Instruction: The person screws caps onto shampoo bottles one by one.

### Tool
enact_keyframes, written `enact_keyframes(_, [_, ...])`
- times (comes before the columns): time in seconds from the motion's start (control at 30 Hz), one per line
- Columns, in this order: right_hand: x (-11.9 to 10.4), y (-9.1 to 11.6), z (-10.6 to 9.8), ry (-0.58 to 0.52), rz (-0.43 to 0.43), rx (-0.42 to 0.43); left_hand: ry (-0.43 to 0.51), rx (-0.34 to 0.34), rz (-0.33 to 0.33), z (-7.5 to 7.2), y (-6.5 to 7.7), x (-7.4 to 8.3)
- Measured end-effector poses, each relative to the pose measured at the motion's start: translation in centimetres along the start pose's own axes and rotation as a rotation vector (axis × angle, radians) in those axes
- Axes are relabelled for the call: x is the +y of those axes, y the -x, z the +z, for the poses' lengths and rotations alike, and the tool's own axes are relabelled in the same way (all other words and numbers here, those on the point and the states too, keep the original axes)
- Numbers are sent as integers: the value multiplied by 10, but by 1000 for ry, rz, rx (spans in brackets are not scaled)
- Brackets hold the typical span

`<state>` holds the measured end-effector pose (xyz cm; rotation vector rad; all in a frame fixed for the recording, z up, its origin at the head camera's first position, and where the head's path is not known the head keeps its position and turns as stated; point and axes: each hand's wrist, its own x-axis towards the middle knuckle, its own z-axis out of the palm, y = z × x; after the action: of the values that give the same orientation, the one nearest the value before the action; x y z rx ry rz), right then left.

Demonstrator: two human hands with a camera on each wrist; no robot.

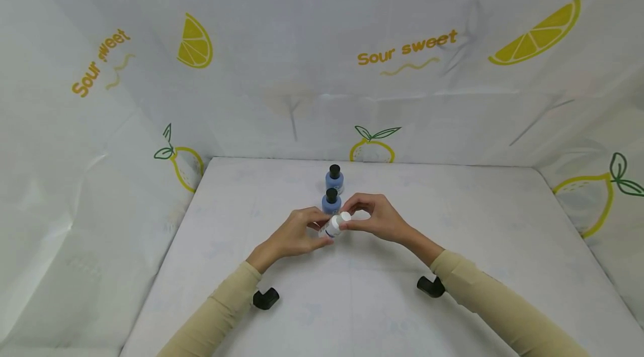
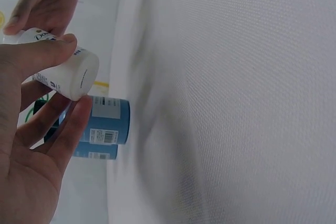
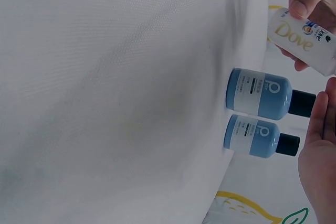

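Observation:
A small white Dove bottle (image 1: 331, 228) is held tilted above the table, its white cap (image 1: 345, 216) pointing up and to the right. My left hand (image 1: 296, 233) grips the bottle's body, thumb on one side and fingers on the other; its flat base (image 2: 87, 75) shows in the left wrist view. At the cap, my right hand (image 1: 378, 218) pinches with thumb and fingers. Just behind the hands stand two blue bottles with black caps, the nearer one (image 3: 270, 94) and the farther one (image 3: 260, 136), both upright with white labels turned toward me.
The white-covered table (image 1: 453, 212) meets a white wall sheet (image 1: 282, 33) printed with lemons and "Sour sweet" at its back edge. A black piece (image 1: 266, 299) shows by the left sleeve, and a similar black piece (image 1: 430, 287) by the right sleeve.

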<state>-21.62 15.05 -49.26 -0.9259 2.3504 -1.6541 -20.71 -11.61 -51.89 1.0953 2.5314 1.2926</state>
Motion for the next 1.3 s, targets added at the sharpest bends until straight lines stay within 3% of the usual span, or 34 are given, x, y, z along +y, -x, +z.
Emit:
enact_keyframes(1.03, [-1,1,-8,-52,-61,-89,29,-3,3,3,0,1])
enact_keyframes(1.3, [3,4,-10,-50,-61,-89,27,-12,-20,7,0,-6])
